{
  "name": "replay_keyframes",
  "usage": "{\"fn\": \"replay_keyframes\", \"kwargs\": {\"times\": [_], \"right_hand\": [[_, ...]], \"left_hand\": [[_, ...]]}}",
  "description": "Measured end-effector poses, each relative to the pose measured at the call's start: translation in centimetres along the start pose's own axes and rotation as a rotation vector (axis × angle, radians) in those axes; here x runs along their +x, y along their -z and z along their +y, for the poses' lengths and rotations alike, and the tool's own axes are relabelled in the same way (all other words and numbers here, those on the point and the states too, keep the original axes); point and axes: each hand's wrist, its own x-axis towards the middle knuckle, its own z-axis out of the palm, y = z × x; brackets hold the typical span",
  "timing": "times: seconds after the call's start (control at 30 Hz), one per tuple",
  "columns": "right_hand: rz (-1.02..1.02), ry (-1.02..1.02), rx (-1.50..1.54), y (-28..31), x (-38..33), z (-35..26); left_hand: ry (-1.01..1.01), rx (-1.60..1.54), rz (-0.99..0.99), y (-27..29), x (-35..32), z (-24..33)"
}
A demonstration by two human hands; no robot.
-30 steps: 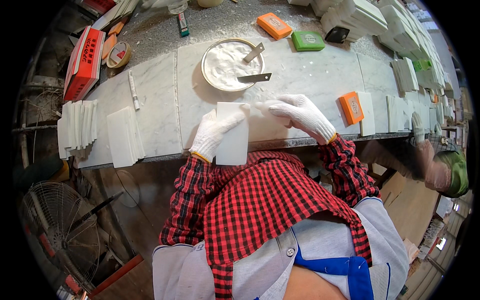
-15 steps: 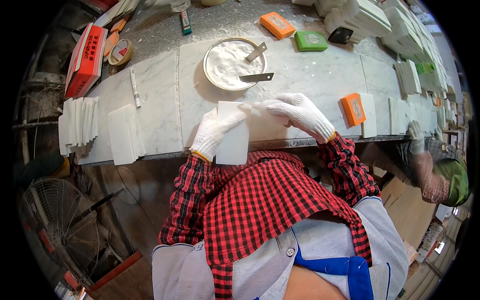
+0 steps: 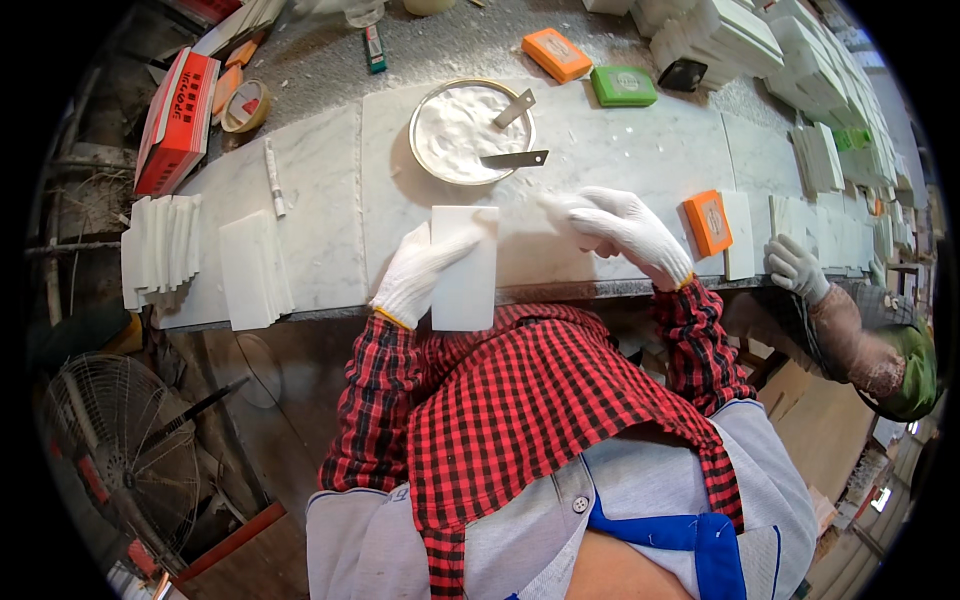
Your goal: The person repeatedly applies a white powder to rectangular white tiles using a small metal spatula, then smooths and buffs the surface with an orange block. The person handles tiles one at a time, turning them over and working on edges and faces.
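In my gloved left hand (image 3: 412, 275) is a smooth white rectangular slab (image 3: 467, 285), upright lengthwise over the near table edge, my thumb across its face. A small beige mark shows near the slab's top right corner. To its right, apart from it, my gloved right hand (image 3: 628, 228) has its fingers drawn together. At those fingertips is a blurred whitish shape whose kind I cannot make out. Beyond both hands stands a round metal bowl (image 3: 412, 140) of white powder or paste, with two flat metal blades (image 3: 515, 159) resting in it.
White slabs stand in rows at left (image 3: 160, 245) and lie stacked at right (image 3: 730, 45). Orange (image 3: 708, 223) and green (image 3: 622, 87) small boxes sit on the marble table (image 3: 310, 180). A co-worker's gloved hand (image 3: 796, 268) reaches the table edge at right. A fan (image 3: 125, 480) stands lower left.
My right hand has moved right, away from the slab's upper corner. My left hand still holds the slab, its thumb lower on the face. The co-worker's hand has shifted left.
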Motion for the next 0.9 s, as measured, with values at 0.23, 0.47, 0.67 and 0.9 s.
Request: {"fn": "replay_keyframes", "kwargs": {"times": [0.23, 0.47, 0.67, 0.9], "right_hand": [[0.373, 0.201, 0.153, 2.2, 0.5, 5.2], [0.849, 0.345, -0.255, 2.1, 6.0, 7.0], [0.989, 0.338, -0.482, 1.5, 5.3, 7.8], [0.971, 0.420, -0.140, -4.6, 2.4, 7.3]], "left_hand": [[-0.032, -0.123, 0.019, 2.1, -0.6, 0.4], [-0.040, -0.030, 0.051, 2.8, -1.1, 4.5], [-0.044, -0.021, 0.002, 3.5, -0.2, 5.5], [-0.028, 0.036, 0.016, 3.7, 0.9, 6.3]]}}
